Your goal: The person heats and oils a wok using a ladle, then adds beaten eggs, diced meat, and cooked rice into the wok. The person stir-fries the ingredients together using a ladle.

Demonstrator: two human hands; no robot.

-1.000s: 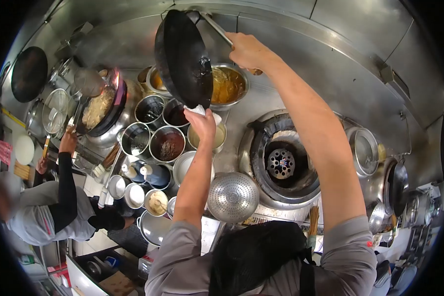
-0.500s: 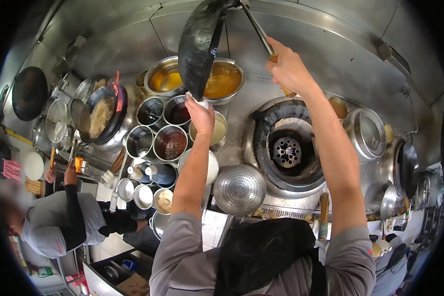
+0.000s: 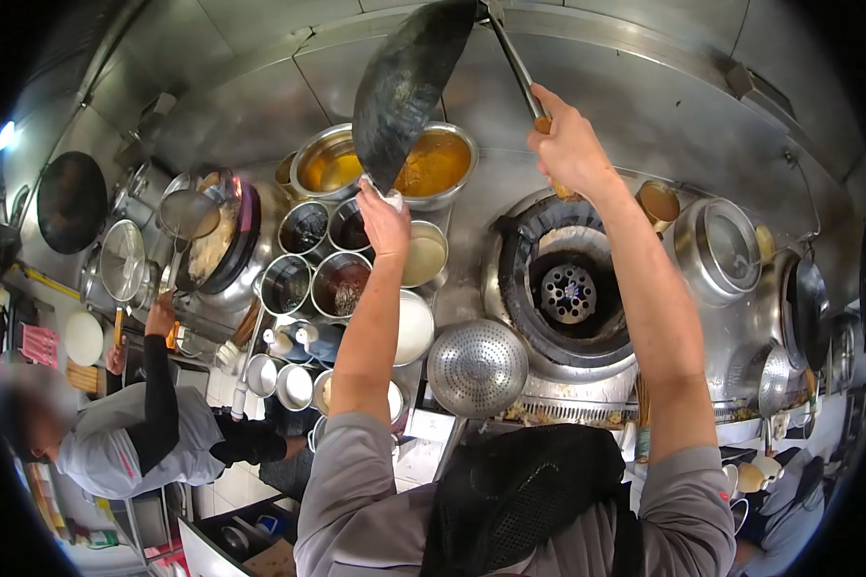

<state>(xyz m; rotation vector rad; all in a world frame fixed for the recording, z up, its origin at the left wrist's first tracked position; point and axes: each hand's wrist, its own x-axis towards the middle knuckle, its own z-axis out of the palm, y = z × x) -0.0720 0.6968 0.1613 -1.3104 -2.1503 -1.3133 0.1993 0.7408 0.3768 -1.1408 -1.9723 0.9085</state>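
A black wok [image 3: 402, 91] is raised and tipped steeply on its side, its underside towards me, above two steel bowls of amber liquid. My left hand [image 3: 385, 223] is closed on its lower rim through a white cloth [image 3: 393, 200]. My right hand [image 3: 573, 144] is wrapped round the wooden grip of a long-handled ladle [image 3: 516, 65]. The ladle's far end meets the wok's upper edge, and its bowl is mostly hidden. Below the wok are the left steel bowl [image 3: 301, 171] and the right steel bowl [image 3: 471, 165]. The wok's inside is out of sight.
A burner ring [image 3: 510, 288] stands open below my right forearm, with a perforated strainer [image 3: 477, 368] in front. Several sauce pots [image 3: 285, 285] crowd the left of my left arm. Further left, a co-worker [image 3: 154, 442] works at another wok [image 3: 245, 236].
The wok has tipped further over, so more of its underside shows and its opening has turned away. Both hands keep their grips. The whole view has shifted slightly.
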